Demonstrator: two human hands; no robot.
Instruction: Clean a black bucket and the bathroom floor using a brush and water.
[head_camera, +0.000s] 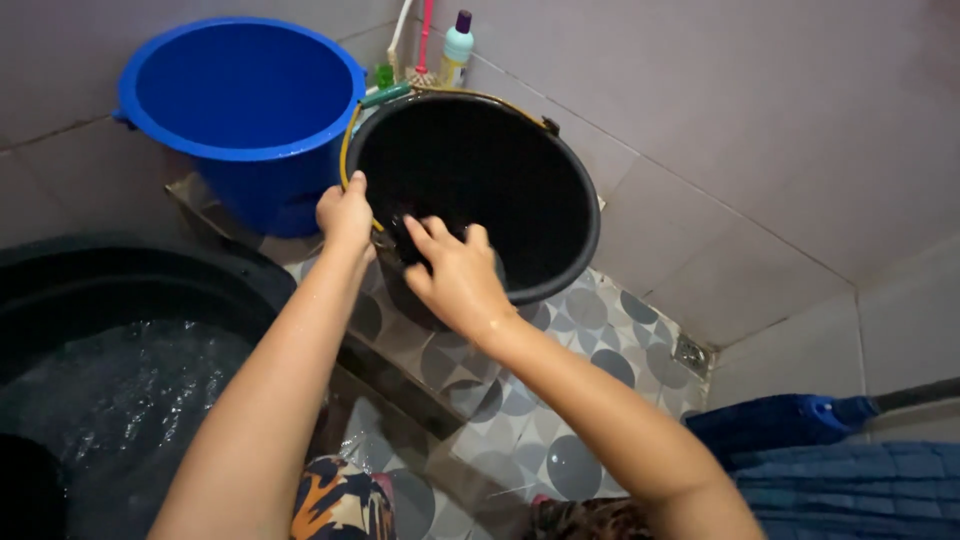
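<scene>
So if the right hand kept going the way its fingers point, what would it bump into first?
Probably the inside wall of the black bucket: the right hand already reaches over its rim, fingers aimed inward. Depth is hard to judge.

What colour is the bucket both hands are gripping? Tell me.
Black, with a yellow wire handle; the black bucket shows best in the head view, beside a blue bucket.

Tilted bucket (480, 190) at centre, on the tiled floor (560, 400), mouth turned toward the near side. Left hand (345, 215) on its left rim by the wire handle (350, 140); right hand (455, 280) on the near rim, fingers (430, 235) reaching inside. Second bucket (240, 110) just left and farther back, raised on a ledge (200, 200). Water-filled tub (120, 370) at near left. Bottle (457, 45) and brush handles (415, 35) behind both buckets, in the far corner. Floor drain (692, 353) to the right by the wall. Mop head (790, 420) at near right.
</scene>
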